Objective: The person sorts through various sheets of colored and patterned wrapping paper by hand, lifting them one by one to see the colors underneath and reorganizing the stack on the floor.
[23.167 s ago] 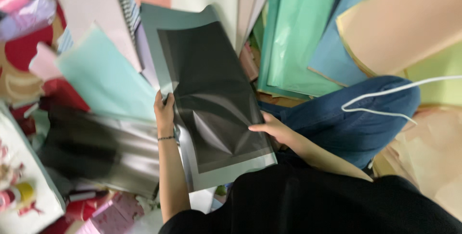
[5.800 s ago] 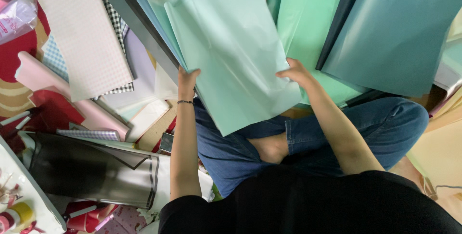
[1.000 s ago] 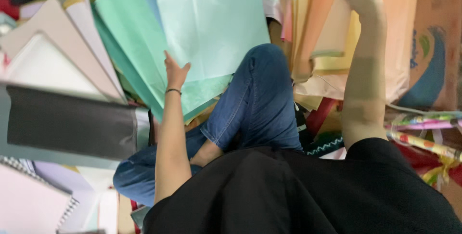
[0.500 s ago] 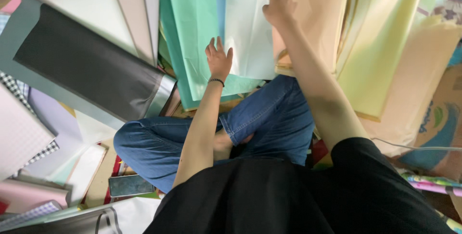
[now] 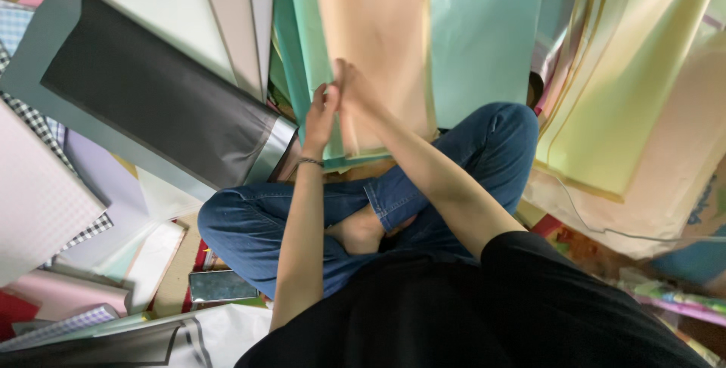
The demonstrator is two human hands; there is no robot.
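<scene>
While you sit cross-legged among overlapping sheets, a matte black sheet with a grey border (image 5: 151, 103) lies flat to your left. Pale yellow sheets (image 5: 628, 103) fan out at right. The peach sheet (image 5: 374, 43), smooth and rectangular, lies ahead of your knees, long axis pointing away from you. Your right hand (image 5: 361, 99) presses on its near end; your left hand (image 5: 321, 114), fingers curled, pinches its near edge.

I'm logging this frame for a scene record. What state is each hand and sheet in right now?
left hand: raised, fingers on the peach sheet's edge
right hand: beside the left hand, gripping the same sheet
peach sheet: lifted, held by both hands, over the green sheets
mint green sheet: lying flat, partly covered
black sheet: lying flat, untouched
</scene>
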